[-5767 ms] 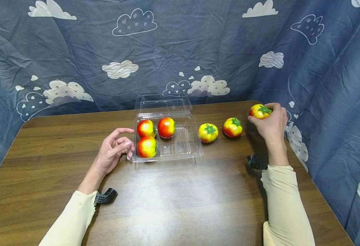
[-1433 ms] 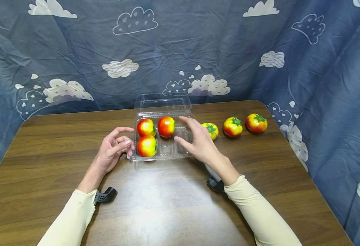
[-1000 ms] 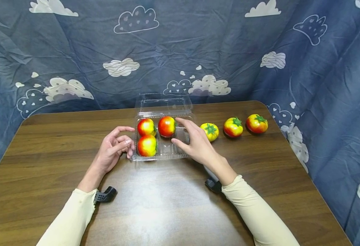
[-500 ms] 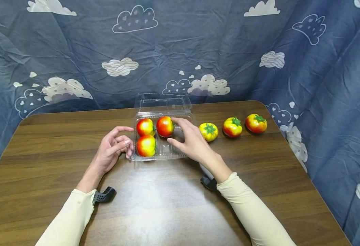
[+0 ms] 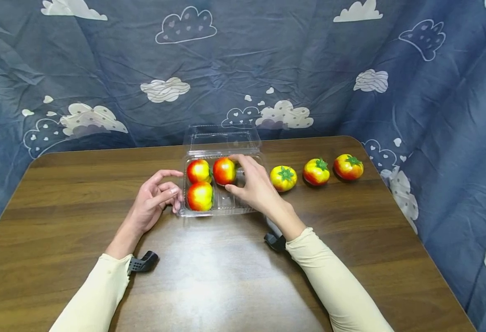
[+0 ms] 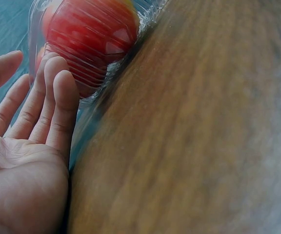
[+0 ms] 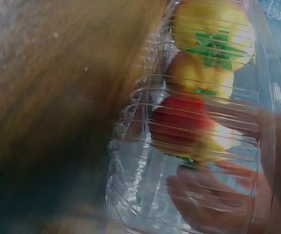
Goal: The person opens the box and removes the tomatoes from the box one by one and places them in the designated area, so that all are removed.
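Observation:
My left hand [image 5: 155,203] rests beside the left wall of a hinged clear plastic container [image 5: 243,208], fingers relaxed and fingertips at the wall. Inside, two red-and-yellow tomatoes stand in the left column, a back one [image 5: 198,171] and a front one [image 5: 200,196]. A third tomato [image 5: 223,171] sits in the back middle. My right hand [image 5: 256,186] reaches into the container, fingertips at the back of this third tomato and thumb near its front. In the right wrist view the tomato [image 7: 179,124] shows through the ribbed wall beside the thumb; firm contact cannot be made out.
To the right of the container, three tomatoes stand in a row on the wooden table: the near one [image 5: 283,179], the middle one [image 5: 316,172] and the far one [image 5: 348,167]. The lid [image 5: 223,138] stands raised at the back, before a blue cloud-patterned curtain [image 5: 118,60].
Earlier my right hand held the far-right tomato and set it down on the table. It then came left over the container and moved closer around the third tomato. My left hand stays put.

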### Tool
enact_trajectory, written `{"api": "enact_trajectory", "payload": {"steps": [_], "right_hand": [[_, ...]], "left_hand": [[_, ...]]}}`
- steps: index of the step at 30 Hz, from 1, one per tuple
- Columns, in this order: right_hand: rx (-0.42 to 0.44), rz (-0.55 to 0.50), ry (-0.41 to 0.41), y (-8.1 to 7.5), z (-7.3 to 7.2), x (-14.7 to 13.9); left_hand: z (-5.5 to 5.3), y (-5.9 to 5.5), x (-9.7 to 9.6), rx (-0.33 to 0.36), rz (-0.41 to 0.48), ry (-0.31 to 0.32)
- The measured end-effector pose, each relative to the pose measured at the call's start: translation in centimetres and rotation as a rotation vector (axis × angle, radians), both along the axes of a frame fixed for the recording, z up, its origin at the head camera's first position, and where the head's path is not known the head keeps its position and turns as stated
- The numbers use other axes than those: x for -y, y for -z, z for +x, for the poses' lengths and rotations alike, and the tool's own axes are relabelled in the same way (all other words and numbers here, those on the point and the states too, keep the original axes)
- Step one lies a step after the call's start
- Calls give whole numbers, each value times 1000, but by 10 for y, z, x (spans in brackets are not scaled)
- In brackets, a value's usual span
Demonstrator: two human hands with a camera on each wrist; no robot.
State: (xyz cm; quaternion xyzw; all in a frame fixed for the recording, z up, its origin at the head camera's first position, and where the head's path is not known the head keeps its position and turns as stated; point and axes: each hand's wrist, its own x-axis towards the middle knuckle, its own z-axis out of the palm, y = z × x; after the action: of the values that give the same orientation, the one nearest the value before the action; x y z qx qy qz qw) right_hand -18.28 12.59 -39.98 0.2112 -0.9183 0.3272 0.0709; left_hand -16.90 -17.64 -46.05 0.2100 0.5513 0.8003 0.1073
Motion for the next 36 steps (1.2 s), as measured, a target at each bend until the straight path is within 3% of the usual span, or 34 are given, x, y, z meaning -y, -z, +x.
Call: {"api": "enact_trajectory", "payload": {"steps": [8, 36], "right_hand": [[4, -39, -23, 2, 0, 0], [49, 102, -146, 3, 1, 1]], "left_hand": [[1, 0, 0, 6, -10, -7], [0, 0, -1, 12, -16, -18]]}}
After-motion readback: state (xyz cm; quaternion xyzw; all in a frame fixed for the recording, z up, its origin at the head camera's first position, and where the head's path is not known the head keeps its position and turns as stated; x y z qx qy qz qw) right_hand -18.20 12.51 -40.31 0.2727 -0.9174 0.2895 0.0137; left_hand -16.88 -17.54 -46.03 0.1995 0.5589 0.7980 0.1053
